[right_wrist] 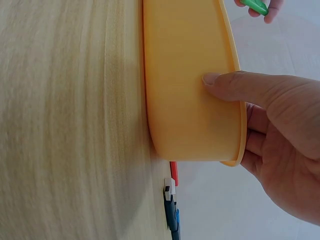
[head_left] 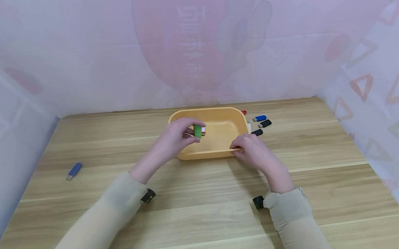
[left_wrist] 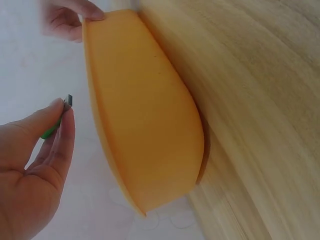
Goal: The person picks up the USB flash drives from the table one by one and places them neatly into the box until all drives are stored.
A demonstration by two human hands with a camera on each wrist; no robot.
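An orange tray (head_left: 222, 133) sits on the wooden table (head_left: 208, 220), a little past its middle. My left hand (head_left: 193, 131) hovers over the tray's left end and pinches a green USB stick (head_left: 197, 131); in the left wrist view that hand (left_wrist: 62, 112) has the green USB stick (left_wrist: 51, 131) between thumb and fingers, metal plug up, beside the tray (left_wrist: 145, 115). My right hand (head_left: 238, 144) grips the tray's near right rim. In the right wrist view the right hand (right_wrist: 237, 107) has its thumb on the tray's (right_wrist: 185, 75) outer wall and its fingers inside.
A blue USB stick (head_left: 74, 170) lies alone on the table's left side. Right of the tray lie a blue stick (head_left: 260, 118), two black sticks (head_left: 265, 123) and a small red piece (head_left: 244, 112). Pale printed curtains close in the back and sides.
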